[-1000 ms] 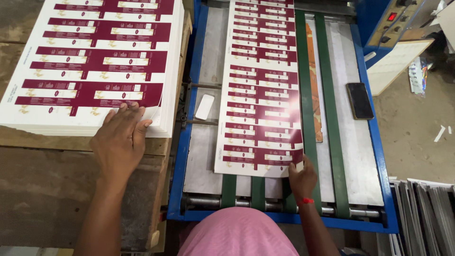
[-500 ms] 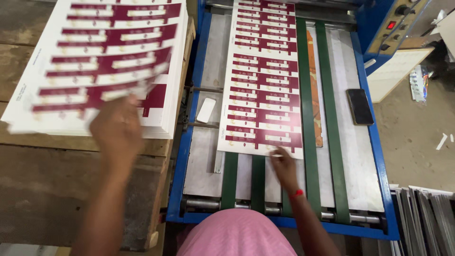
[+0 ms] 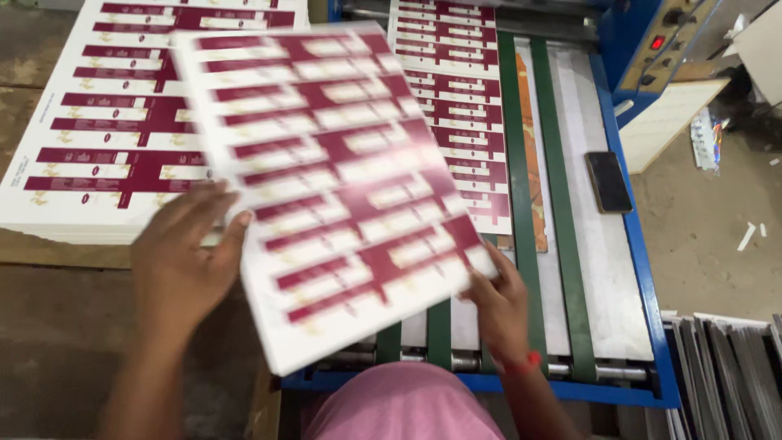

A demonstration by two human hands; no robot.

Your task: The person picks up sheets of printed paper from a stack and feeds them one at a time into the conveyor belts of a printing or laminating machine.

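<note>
Hidden: the printed sheet [image 3: 326,187] in the air is blurred, so its maroon and cream pattern reads only as bars; it covers part of the stack [image 3: 98,155] on the wooden table [image 3: 65,326] and the near left part of the machine bed [image 3: 586,269]; the forearms run out of the bottom edge of the view; the pink cloth [image 3: 399,403] hides the near rail of the machine

Left hand: the left hand [image 3: 181,261] is at the sheet's left edge, fingers spread and nearly straight, fingertips touching the edge; the thumb is out of sight, so whether it grips cannot be told

Right hand: the right hand [image 3: 498,305] is at the sheet's near right corner, fingers curled up to it; a red band sits at the wrist; the corner hides the fingertips, so a firm hold cannot be told

Sheet: tilted, between both hands, over the gap between the table's right edge and the bed's left edge

Bed: a second sheet [image 3: 456,106] lies flat toward the far end, between green belts [image 3: 521,244]; a dark phone [image 3: 608,181] rests near the right edge
</note>
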